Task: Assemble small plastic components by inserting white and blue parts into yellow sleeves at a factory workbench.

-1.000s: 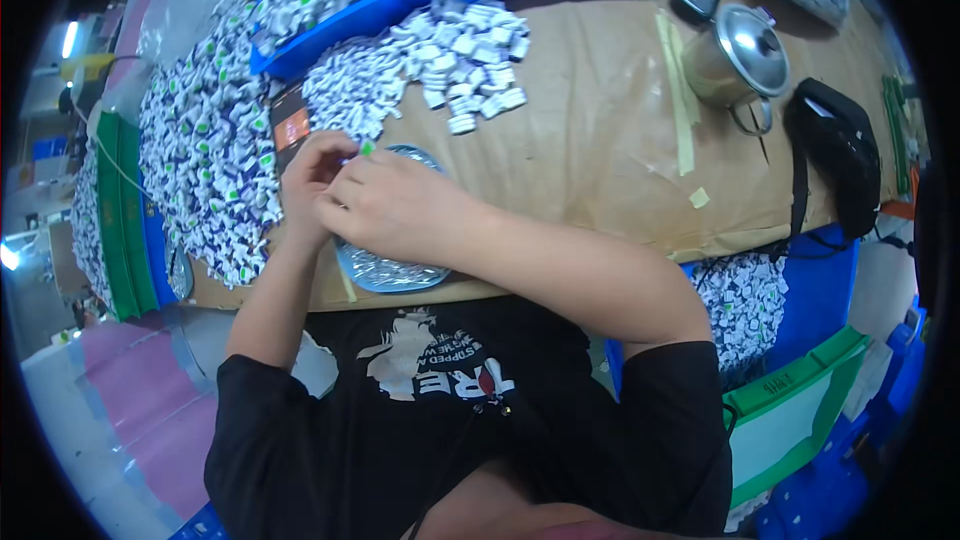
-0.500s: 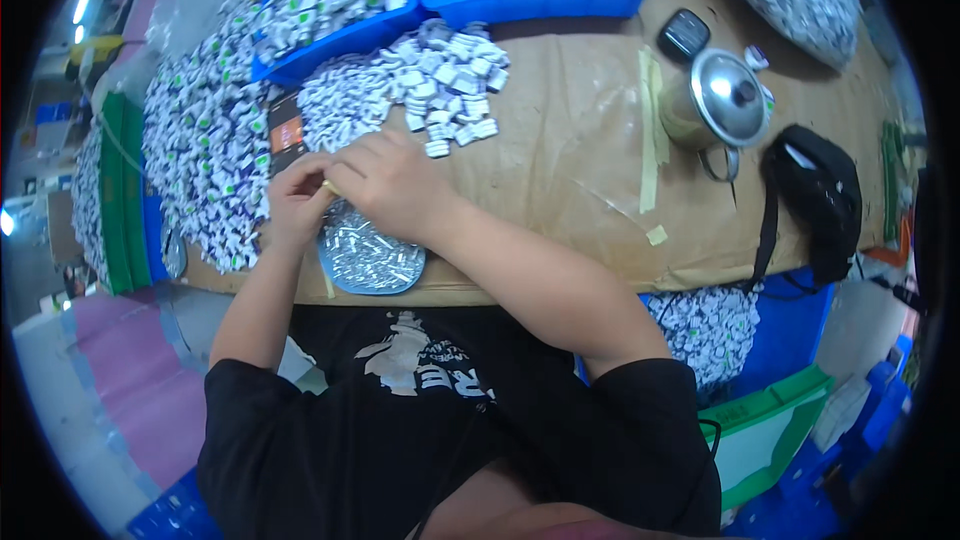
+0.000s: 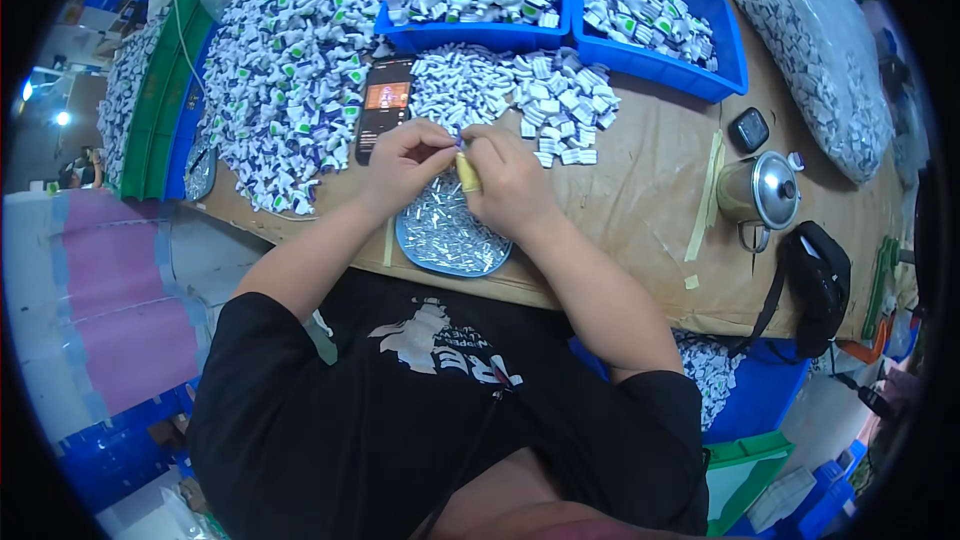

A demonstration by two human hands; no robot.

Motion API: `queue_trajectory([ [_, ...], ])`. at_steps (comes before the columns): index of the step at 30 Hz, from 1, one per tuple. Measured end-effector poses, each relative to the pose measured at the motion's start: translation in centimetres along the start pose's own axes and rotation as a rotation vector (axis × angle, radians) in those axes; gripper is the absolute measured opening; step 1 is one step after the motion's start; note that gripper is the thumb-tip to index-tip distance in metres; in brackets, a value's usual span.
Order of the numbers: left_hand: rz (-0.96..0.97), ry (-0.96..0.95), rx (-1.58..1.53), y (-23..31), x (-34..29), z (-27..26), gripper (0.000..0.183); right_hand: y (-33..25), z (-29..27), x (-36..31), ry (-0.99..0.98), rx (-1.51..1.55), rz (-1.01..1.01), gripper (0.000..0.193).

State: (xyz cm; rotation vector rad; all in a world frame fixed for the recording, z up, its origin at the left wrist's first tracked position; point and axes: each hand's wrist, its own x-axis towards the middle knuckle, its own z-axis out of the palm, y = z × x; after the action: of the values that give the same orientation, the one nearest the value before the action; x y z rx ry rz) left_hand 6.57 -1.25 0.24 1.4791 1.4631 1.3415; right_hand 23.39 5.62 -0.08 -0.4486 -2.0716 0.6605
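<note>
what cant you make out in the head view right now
All in the head view:
- The small piece between the left hand and right hand: fingers hide most of it.
- The far rim of the blue dish: hidden behind the hands.
- Inside the metal mug: its lid covers it.
- Text on the phone: too small to read.

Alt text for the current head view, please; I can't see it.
Left hand and right hand together pinch a tiny purplish part, mostly hidden, above a blue tray of small shiny metal pieces. Beyond lie a smartphone and heaped white plastic parts, with two blue bins behind; a lidded metal mug stands to the right.
</note>
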Motion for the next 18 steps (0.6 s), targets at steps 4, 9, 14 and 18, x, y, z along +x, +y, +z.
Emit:
queue_trajectory([
  [4,0.089,0.033,-0.004,-0.1,-0.3,0.1,0.008,-0.8,0.1,0.2,0.006,-0.007,0.045,0.019],
  [9,0.125,-0.004,0.007,-0.2,-0.4,-0.5,0.012,-1.5,0.1,0.4,-0.001,0.025,0.073,0.016],
  [14,0.203,0.004,0.008,-0.6,-0.5,-1.0,0.013,-2.0,0.1,0.9,-0.021,0.069,0.131,0.015],
  [18,0.347,0.021,0.074,-0.8,0.0,-1.5,0.013,-1.2,0.2,1.0,-0.075,0.083,0.108,0.015],
])
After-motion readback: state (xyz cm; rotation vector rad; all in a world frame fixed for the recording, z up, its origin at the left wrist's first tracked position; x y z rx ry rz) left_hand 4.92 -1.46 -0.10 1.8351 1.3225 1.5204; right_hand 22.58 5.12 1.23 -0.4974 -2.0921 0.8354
